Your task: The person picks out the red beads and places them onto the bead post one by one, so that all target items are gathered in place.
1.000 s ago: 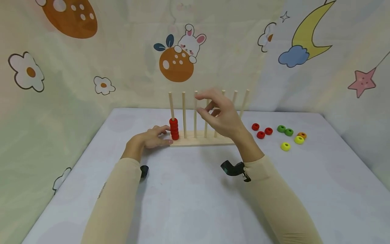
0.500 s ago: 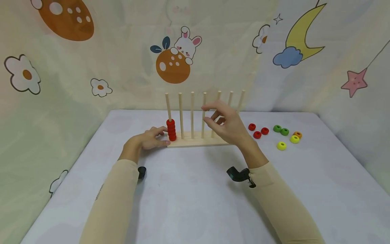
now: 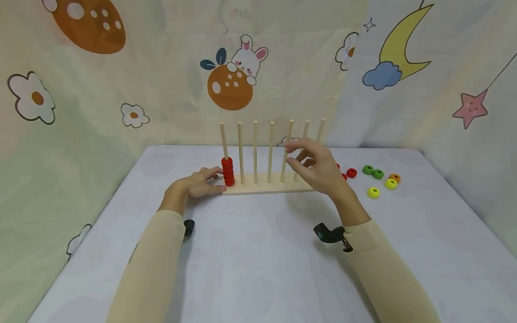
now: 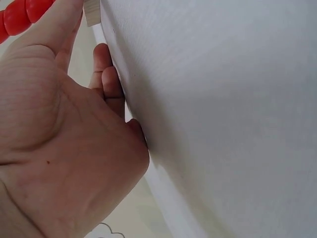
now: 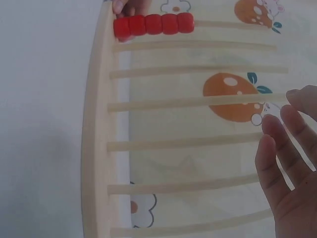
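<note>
A pale wooden peg rack (image 3: 262, 187), a long base with several upright pegs, stands toward the back of the table. Several red beads (image 3: 228, 172) are stacked on its leftmost peg. My left hand (image 3: 195, 184) holds the rack's left end, thumb at the front corner and fingers behind the stack. In the right wrist view, those same beads (image 5: 153, 25) lie threaded at the base end of their peg. My right hand (image 3: 317, 163) hovers before the right-hand pegs, thumb and index finger apart with nothing between them.
To the right of the rack lie loose beads: red (image 3: 351, 173), green (image 3: 378, 174), orange (image 3: 396, 177) and yellow (image 3: 373, 193). A patterned cloth (image 3: 169, 76) hangs behind the white table (image 3: 250, 260).
My right hand has moved to the right and lower, from in front of the middle pegs to the right-hand ones, and now hides part of the red loose beads. The left hand stays put.
</note>
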Motion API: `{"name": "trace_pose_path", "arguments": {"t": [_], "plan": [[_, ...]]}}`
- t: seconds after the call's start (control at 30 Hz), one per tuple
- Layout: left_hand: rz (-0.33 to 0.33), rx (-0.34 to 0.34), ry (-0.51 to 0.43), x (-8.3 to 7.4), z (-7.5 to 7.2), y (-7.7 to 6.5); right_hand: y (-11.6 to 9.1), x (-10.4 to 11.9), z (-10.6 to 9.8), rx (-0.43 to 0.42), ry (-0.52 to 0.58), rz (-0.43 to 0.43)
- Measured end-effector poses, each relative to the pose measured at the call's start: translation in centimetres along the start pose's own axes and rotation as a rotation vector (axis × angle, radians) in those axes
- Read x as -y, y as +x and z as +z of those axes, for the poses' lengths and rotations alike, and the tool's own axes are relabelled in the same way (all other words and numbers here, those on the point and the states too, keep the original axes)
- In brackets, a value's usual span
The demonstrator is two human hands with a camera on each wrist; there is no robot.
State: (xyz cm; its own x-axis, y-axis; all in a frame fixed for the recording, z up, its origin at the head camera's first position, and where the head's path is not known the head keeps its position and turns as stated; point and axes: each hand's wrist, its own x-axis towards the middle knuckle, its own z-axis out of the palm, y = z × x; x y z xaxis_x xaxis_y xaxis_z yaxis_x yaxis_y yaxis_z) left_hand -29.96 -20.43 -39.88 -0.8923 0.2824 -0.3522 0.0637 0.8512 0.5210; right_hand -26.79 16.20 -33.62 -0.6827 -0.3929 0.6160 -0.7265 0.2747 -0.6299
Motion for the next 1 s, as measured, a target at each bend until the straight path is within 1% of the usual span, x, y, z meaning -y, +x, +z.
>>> {"name": "trace_pose_path", "arguments": {"t": [0.17, 0.33, 0.47, 0.53, 0.7, 0.83, 0.93, 1.0], "plan": [[0.010, -0.004, -0.006, -0.2, 0.0, 0.0, -0.8, -0.6, -0.8, 0.005, -0.052, 0.031], [0.003, -0.009, -0.006, 0.1, -0.1, -0.1, -0.9, -1.0, -1.9, 0.021, -0.095, 0.046], [0.017, -0.002, -0.010, 0.1, -0.1, -0.2, -1.3, -1.7, -2.9, 0.026, -0.126, 0.062], [0.023, 0.002, -0.012, 0.0, -0.1, -0.2, -1.6, -2.0, -3.4, 0.028, -0.150, 0.080], [0.014, 0.001, -0.014, 0.0, 0.0, -0.2, -2.2, -2.6, -4.4, 0.051, -0.193, 0.149], [0.013, -0.001, -0.021, 0.0, 0.1, -0.2, -2.8, -2.9, -5.1, 0.069, -0.217, 0.174], [0.005, -0.002, -0.028, 0.2, 0.1, 0.0, -3.4, -3.4, -5.7, 0.084, -0.239, 0.197], [0.005, -0.001, -0.025, 0.4, 0.1, 0.2, -3.6, -3.7, -6.0, 0.101, -0.253, 0.229]]}}
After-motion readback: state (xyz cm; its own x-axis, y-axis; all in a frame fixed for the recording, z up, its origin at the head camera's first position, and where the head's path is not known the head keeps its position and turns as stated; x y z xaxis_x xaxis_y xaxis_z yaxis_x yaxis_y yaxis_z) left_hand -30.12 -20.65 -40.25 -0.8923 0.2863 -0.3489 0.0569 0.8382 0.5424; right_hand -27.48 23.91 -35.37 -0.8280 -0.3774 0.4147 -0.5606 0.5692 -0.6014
